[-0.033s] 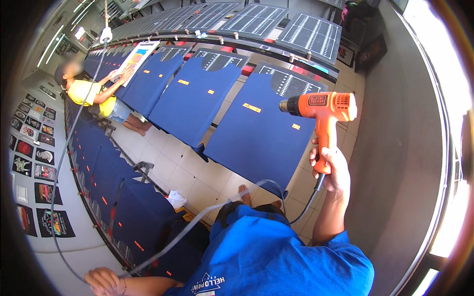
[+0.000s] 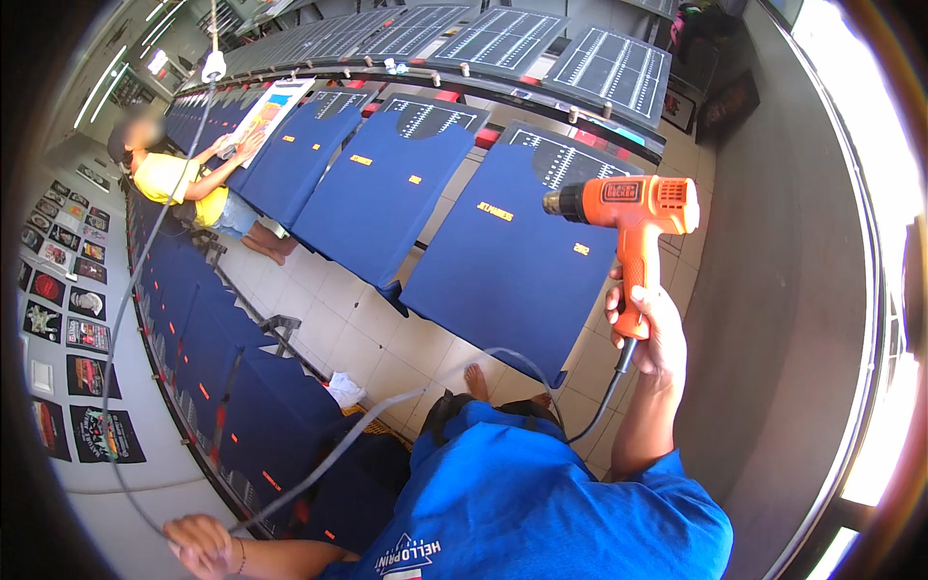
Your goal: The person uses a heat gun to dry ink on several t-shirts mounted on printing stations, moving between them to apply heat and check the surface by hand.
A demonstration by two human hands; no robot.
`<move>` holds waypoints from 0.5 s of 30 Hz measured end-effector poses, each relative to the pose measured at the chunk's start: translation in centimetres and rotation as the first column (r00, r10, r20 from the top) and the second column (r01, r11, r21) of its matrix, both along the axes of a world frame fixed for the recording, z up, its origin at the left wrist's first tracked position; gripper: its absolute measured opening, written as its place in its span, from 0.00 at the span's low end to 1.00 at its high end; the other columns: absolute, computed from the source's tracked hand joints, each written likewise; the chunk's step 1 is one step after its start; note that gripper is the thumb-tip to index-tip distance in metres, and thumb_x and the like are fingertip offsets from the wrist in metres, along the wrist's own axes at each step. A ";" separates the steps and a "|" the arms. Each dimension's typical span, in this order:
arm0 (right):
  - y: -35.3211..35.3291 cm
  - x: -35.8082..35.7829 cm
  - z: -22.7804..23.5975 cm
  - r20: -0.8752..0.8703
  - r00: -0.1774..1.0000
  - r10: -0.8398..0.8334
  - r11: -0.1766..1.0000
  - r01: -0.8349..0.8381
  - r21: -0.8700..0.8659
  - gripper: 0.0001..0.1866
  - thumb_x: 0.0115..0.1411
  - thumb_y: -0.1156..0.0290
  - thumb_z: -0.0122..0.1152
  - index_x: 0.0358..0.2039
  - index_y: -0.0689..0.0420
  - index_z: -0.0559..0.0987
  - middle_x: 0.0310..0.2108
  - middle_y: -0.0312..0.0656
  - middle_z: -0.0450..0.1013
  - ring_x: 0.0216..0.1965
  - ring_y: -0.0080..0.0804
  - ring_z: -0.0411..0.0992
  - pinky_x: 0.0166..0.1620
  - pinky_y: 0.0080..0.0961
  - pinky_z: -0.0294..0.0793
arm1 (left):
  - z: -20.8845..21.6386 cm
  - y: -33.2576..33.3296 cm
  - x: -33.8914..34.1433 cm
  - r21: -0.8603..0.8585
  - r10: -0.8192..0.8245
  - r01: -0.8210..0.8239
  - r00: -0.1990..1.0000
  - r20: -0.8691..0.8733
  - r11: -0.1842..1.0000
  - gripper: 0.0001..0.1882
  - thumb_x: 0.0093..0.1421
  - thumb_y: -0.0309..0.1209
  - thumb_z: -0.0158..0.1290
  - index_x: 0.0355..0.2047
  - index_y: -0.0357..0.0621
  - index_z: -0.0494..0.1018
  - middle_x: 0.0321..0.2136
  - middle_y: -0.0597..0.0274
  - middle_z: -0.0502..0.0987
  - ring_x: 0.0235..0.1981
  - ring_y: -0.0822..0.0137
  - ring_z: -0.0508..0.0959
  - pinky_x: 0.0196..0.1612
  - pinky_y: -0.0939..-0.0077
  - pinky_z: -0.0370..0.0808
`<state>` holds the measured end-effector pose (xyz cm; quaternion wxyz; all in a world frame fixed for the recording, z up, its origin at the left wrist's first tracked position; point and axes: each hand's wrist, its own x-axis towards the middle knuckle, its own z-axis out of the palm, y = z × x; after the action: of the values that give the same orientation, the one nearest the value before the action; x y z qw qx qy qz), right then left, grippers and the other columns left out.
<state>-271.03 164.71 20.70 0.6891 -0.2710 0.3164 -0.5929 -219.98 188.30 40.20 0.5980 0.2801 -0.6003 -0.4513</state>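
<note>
My right hand is wrapped round the handle of an orange heat gun, held upright with its dark nozzle pointing left. The gun is in front of a navy blue fabric panel with small orange prints, laid over a dark printing board. A grey power cable hangs from the gun, loops across my blue shirt and reaches my left hand at the lower left. The fingers of that hand are closed round the cable, which rises from there towards a white socket.
More navy panels lie on the row of boards, and another row runs on my left. A person in yellow handles a printing frame at the far left. A grey wall stands at my right.
The slack loop of cable in front of me has shifted slightly. The heat gun's nozzle has moved a touch to the left. Both hands keep their hold.
</note>
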 end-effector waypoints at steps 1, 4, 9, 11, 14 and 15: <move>-0.2 0.9 1.2 0.030 1.000 0.002 1.000 -0.001 -0.022 0.25 0.62 0.63 0.61 0.53 0.66 0.68 0.31 0.44 0.74 0.29 0.25 0.74 0.20 0.18 0.75 | -1.4 0.8 2.2 0.033 0.097 -0.096 0.995 -0.036 0.995 0.13 0.67 0.33 0.48 0.37 0.32 0.68 0.22 0.55 0.72 0.20 0.68 0.70 0.20 0.75 0.67; -1.5 3.9 3.9 0.088 0.996 -0.005 0.998 0.010 -0.054 0.26 0.63 0.62 0.59 0.54 0.65 0.66 0.31 0.44 0.73 0.30 0.26 0.74 0.21 0.19 0.76 | -4.5 -3.2 7.8 0.115 0.263 -0.280 0.954 0.141 0.953 0.13 0.69 0.32 0.41 0.38 0.30 0.66 0.25 0.54 0.70 0.18 0.72 0.63 0.19 0.76 0.61; -4.1 10.1 4.2 -0.096 0.995 -0.008 0.996 0.000 -0.086 0.28 0.62 0.62 0.61 0.55 0.65 0.64 0.31 0.43 0.73 0.31 0.28 0.74 0.25 0.22 0.77 | -13.4 -16.2 10.2 0.570 0.098 -0.374 0.885 0.455 0.732 0.18 0.71 0.39 0.46 0.38 0.32 0.72 0.18 0.72 0.61 0.18 0.81 0.57 0.20 0.84 0.54; -5.3 11.7 3.3 -0.170 0.985 -0.036 0.998 0.028 -0.048 0.28 0.61 0.62 0.62 0.56 0.64 0.65 0.30 0.42 0.73 0.31 0.27 0.74 0.25 0.23 0.76 | -19.9 -20.9 13.2 0.717 -0.076 -0.277 0.905 0.418 0.640 0.15 0.72 0.37 0.45 0.36 0.37 0.72 0.20 0.72 0.63 0.19 0.80 0.60 0.22 0.85 0.57; -8.4 15.4 1.4 -0.381 0.919 -0.096 0.989 0.130 0.063 0.28 0.60 0.63 0.63 0.57 0.63 0.67 0.29 0.39 0.73 0.30 0.26 0.73 0.26 0.22 0.73 | -34.6 -26.4 18.6 0.787 -0.230 -0.183 0.896 0.380 0.590 0.13 0.72 0.33 0.45 0.36 0.37 0.73 0.31 0.65 0.76 0.33 0.73 0.74 0.42 0.77 0.74; -9.4 16.4 0.9 -0.453 0.886 -0.102 0.984 0.156 0.082 0.28 0.60 0.63 0.63 0.56 0.63 0.67 0.29 0.38 0.73 0.29 0.25 0.73 0.27 0.21 0.72 | -37.1 -28.0 18.8 0.759 -0.336 -0.114 0.847 0.411 0.642 0.13 0.71 0.32 0.45 0.35 0.36 0.74 0.30 0.65 0.76 0.34 0.72 0.76 0.43 0.77 0.74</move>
<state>-254.67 155.36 21.64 0.5716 -0.3377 0.5175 -0.5399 -201.20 160.34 3.08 0.2098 0.5752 -0.5092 -0.6048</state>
